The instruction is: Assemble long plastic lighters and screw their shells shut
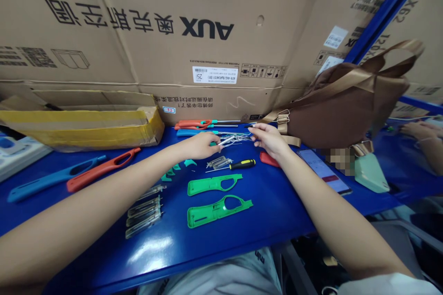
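Over a blue table [277,214], two bare hands are being held close together, with a small gap between them. In the left hand [202,145], a thin silver rod [226,140] is being pinched at its near end, the fingers curled. The right hand [269,140] is being held with thumb and forefinger close together at a small dark tip; whether that tip is being gripped cannot be told. Beneath and between the hands, a tangle of thin wires is lying, too fine to be separated by eye.

Just beyond, red lighters [194,124] and a blue lighter [187,133] are lying lengthwise. Nearer the body, a yellow-and-black screwdriver [244,164] is lying beside clear tubes [218,162], and below it two green shells [199,218] are resting one above the other, hollow sides up. More tubes are being kept in a row to their left, near small green pieces [169,172]. By the right forearm, a phone [325,171] is lying in front of a brown bag [342,110].
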`<state>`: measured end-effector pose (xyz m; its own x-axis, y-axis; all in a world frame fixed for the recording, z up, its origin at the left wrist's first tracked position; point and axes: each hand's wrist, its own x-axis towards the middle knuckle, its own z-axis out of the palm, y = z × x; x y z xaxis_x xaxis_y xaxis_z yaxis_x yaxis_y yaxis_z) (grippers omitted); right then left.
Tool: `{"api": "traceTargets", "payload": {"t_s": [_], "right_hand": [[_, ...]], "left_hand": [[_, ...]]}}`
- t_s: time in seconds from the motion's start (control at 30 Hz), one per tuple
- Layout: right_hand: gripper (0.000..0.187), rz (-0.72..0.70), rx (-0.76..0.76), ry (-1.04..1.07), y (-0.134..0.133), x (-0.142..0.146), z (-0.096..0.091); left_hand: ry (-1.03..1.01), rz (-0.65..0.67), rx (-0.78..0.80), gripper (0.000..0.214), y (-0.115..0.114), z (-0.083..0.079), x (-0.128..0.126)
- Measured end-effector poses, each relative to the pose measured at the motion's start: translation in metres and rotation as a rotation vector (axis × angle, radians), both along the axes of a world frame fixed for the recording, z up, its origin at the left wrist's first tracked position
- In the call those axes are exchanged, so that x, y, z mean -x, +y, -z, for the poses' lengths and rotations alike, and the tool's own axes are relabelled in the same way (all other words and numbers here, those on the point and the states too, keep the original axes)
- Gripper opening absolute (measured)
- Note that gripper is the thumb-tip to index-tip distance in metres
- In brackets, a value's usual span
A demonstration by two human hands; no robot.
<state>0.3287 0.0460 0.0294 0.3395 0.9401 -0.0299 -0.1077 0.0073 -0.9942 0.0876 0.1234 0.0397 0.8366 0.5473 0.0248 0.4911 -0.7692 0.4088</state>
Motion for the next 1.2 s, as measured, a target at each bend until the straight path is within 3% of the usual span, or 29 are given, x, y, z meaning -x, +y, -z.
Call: {"api": "traceTargets", "payload": {"t_s": [0.27, 0.43, 0.57, 0.63, 0.7, 0.77, 0.83, 0.9, 1.1, 1.2], "right_hand": [[0.045, -0.044, -0.104, -0.062, -0.005, 0.001, -0.008], [0.032, -0.208, -0.036, -0.173, -0.015, 0.004, -0.016], [0.024, -0.381, -0.012, -0.294, -0.027, 0.008, -0.027], [0.018, -0.405, -0.07, -0.34, -0.034, 0.015, -0.032], [0.014, -0.441, -0.231, -0.502, -0.042, 0.025, -0.035], [0.014, -0.546, -0.387, -0.752, -0.05, 0.038, -0.036], [0.016, -0.724, -0.445, -0.901, -0.057, 0.051, -0.033], [0.015, -0.802, -0.465, -0.983, -0.061, 0.059, -0.03], [0.016, -0.893, -0.289, -1.044, -0.057, 0.043, -0.029], [0.016, -0.877, -0.203, -1.044, -0.055, 0.03, -0.035]], "left_hand": [[-0.061, -0.057, 0.013, 0.03, -0.012, -0.015, 0.001], [-0.152, -0.071, 0.007, 0.033, -0.03, -0.022, 0.021], [-0.215, -0.065, 0.021, 0.034, -0.057, -0.022, 0.048], [-0.242, -0.089, 0.042, 0.035, -0.073, -0.02, 0.059], [-0.229, -0.117, 0.087, 0.034, -0.089, -0.018, 0.065], [-0.237, -0.108, 0.107, 0.031, -0.101, -0.014, 0.068], [-0.269, -0.074, 0.116, 0.028, -0.109, -0.008, 0.067], [-0.301, -0.06, 0.134, 0.026, -0.114, -0.002, 0.065], [-0.32, -0.189, 0.314, 0.033, -0.116, 0.01, 0.065], [-0.297, -0.178, 0.316, 0.027, -0.118, 0.013, 0.068]]}}
